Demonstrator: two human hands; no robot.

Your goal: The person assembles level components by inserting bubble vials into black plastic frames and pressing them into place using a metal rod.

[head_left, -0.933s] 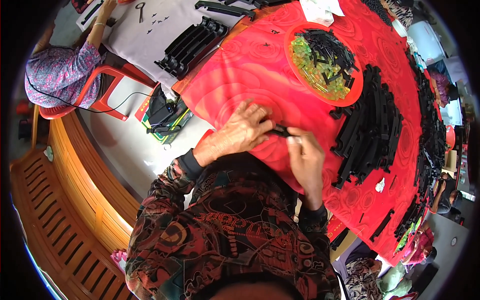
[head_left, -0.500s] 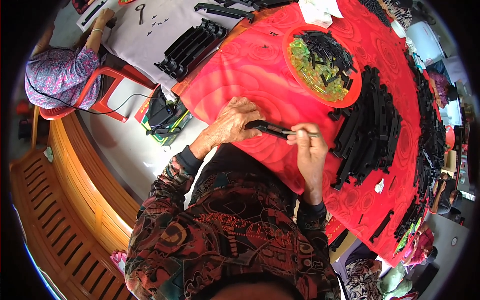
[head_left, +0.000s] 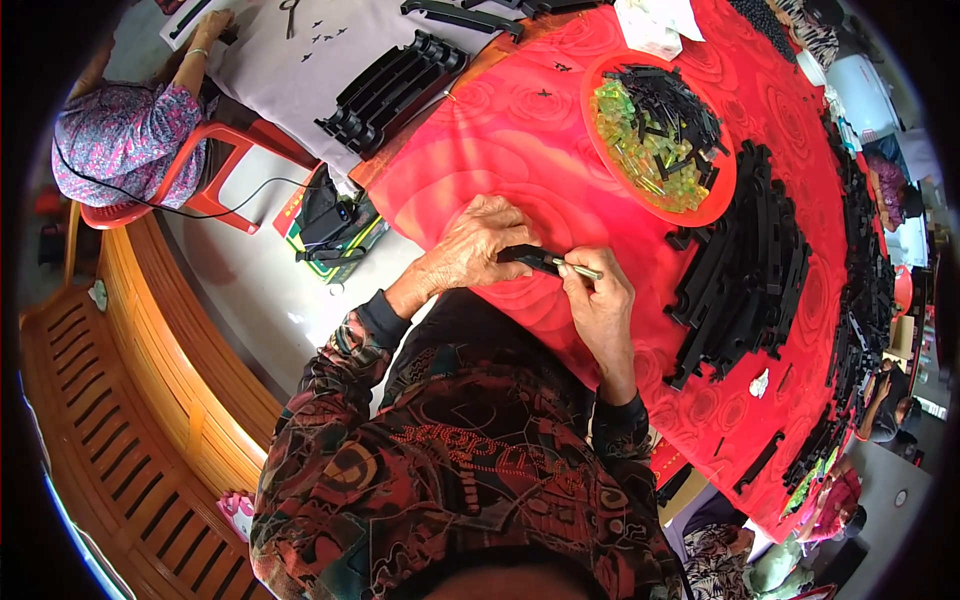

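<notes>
My left hand [head_left: 478,248] is closed round one end of a black plastic strip [head_left: 530,255], just above the red cloth near the table's edge. With thumb and fingers my right hand [head_left: 602,300] pinches a slim metal tool [head_left: 584,269]. The tool's tip meets the strip's right end; my fingers hide the exact contact. Beyond my hands stands an orange-red basin [head_left: 722,196] of small black pieces [head_left: 680,110] and yellow-green translucent pieces [head_left: 640,150]. To its right lies a heap of long black plastic parts [head_left: 745,265].
Black slotted parts [head_left: 395,90] lie on the pale neighbouring table [head_left: 270,75], where a person [head_left: 130,145] sits on a red chair [head_left: 232,165]. White tissues [head_left: 655,25] lie at the far edge. A wooden bench [head_left: 130,410] and a bag on a box [head_left: 330,225] are at my left.
My right hand has moved left and slightly down, bringing the tool closer to my left hand. The view has shifted slightly. My left hand keeps its hold on the black strip.
</notes>
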